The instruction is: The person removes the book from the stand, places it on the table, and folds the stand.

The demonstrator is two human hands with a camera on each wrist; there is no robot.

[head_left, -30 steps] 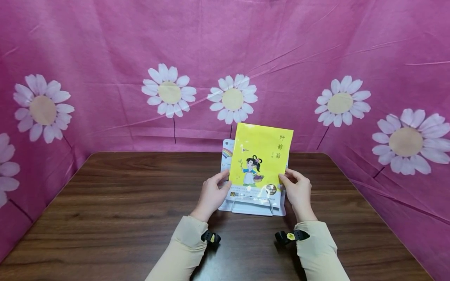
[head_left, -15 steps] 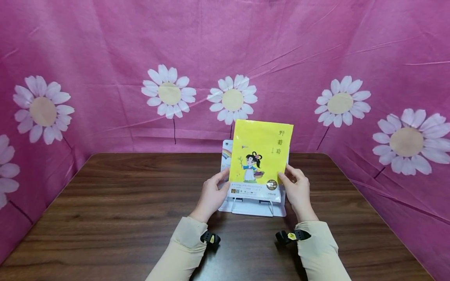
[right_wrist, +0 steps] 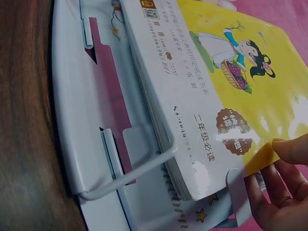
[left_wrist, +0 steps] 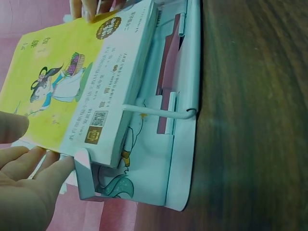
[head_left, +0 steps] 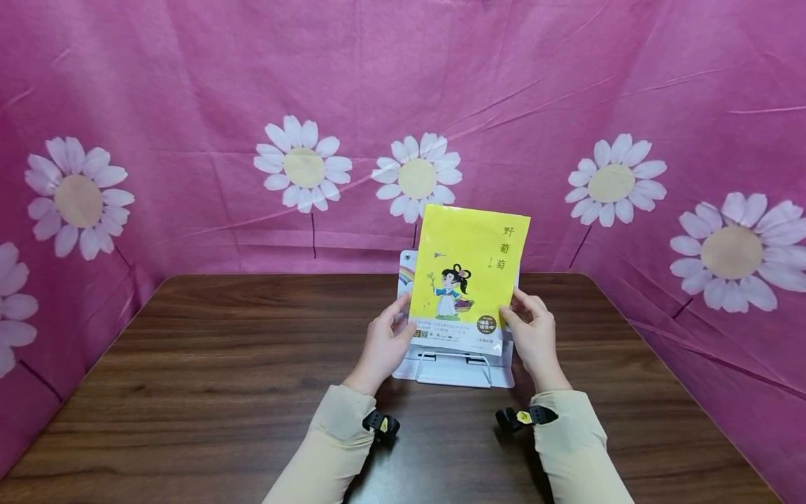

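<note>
Right, a yellow book [head_left: 469, 280] sits between the two grips, front cover facing the person, its top leaning slightly toward the right side. The left grip [head_left: 380, 350] pinches one side edge, thumb over the front, fingers tucked underneath; the right grip [head_left: 535, 343] mirrors it on the opposite edge, thumb near a round brown badge [right_wrist: 234, 132]. Each is parted only as far as the book's thickness demands. Between them, a cartoon figure on the cover carries a basket of grapes (purple ones, and plenty of them). Below the grips, a white book stand [head_left: 406, 369] rests on the wooden tabletop [head_left: 220, 385], its rainbow print peeking out just above the left grip. A bent wire [left_wrist: 159, 112] rises from its base to the book's lower edge; whether the two touch, I can't tell. One white tab [left_wrist: 85, 175] stands just beside the left grip's fingers, another [right_wrist: 238, 195] beside the right's. Nearer the person, behind each grip, comes a cream sleeve [head_left: 340, 427] with a black wrist device [head_left: 380, 424]. Well beyond both grips hangs pink cloth [head_left: 403, 63] with white daisies [head_left: 303, 166].
</note>
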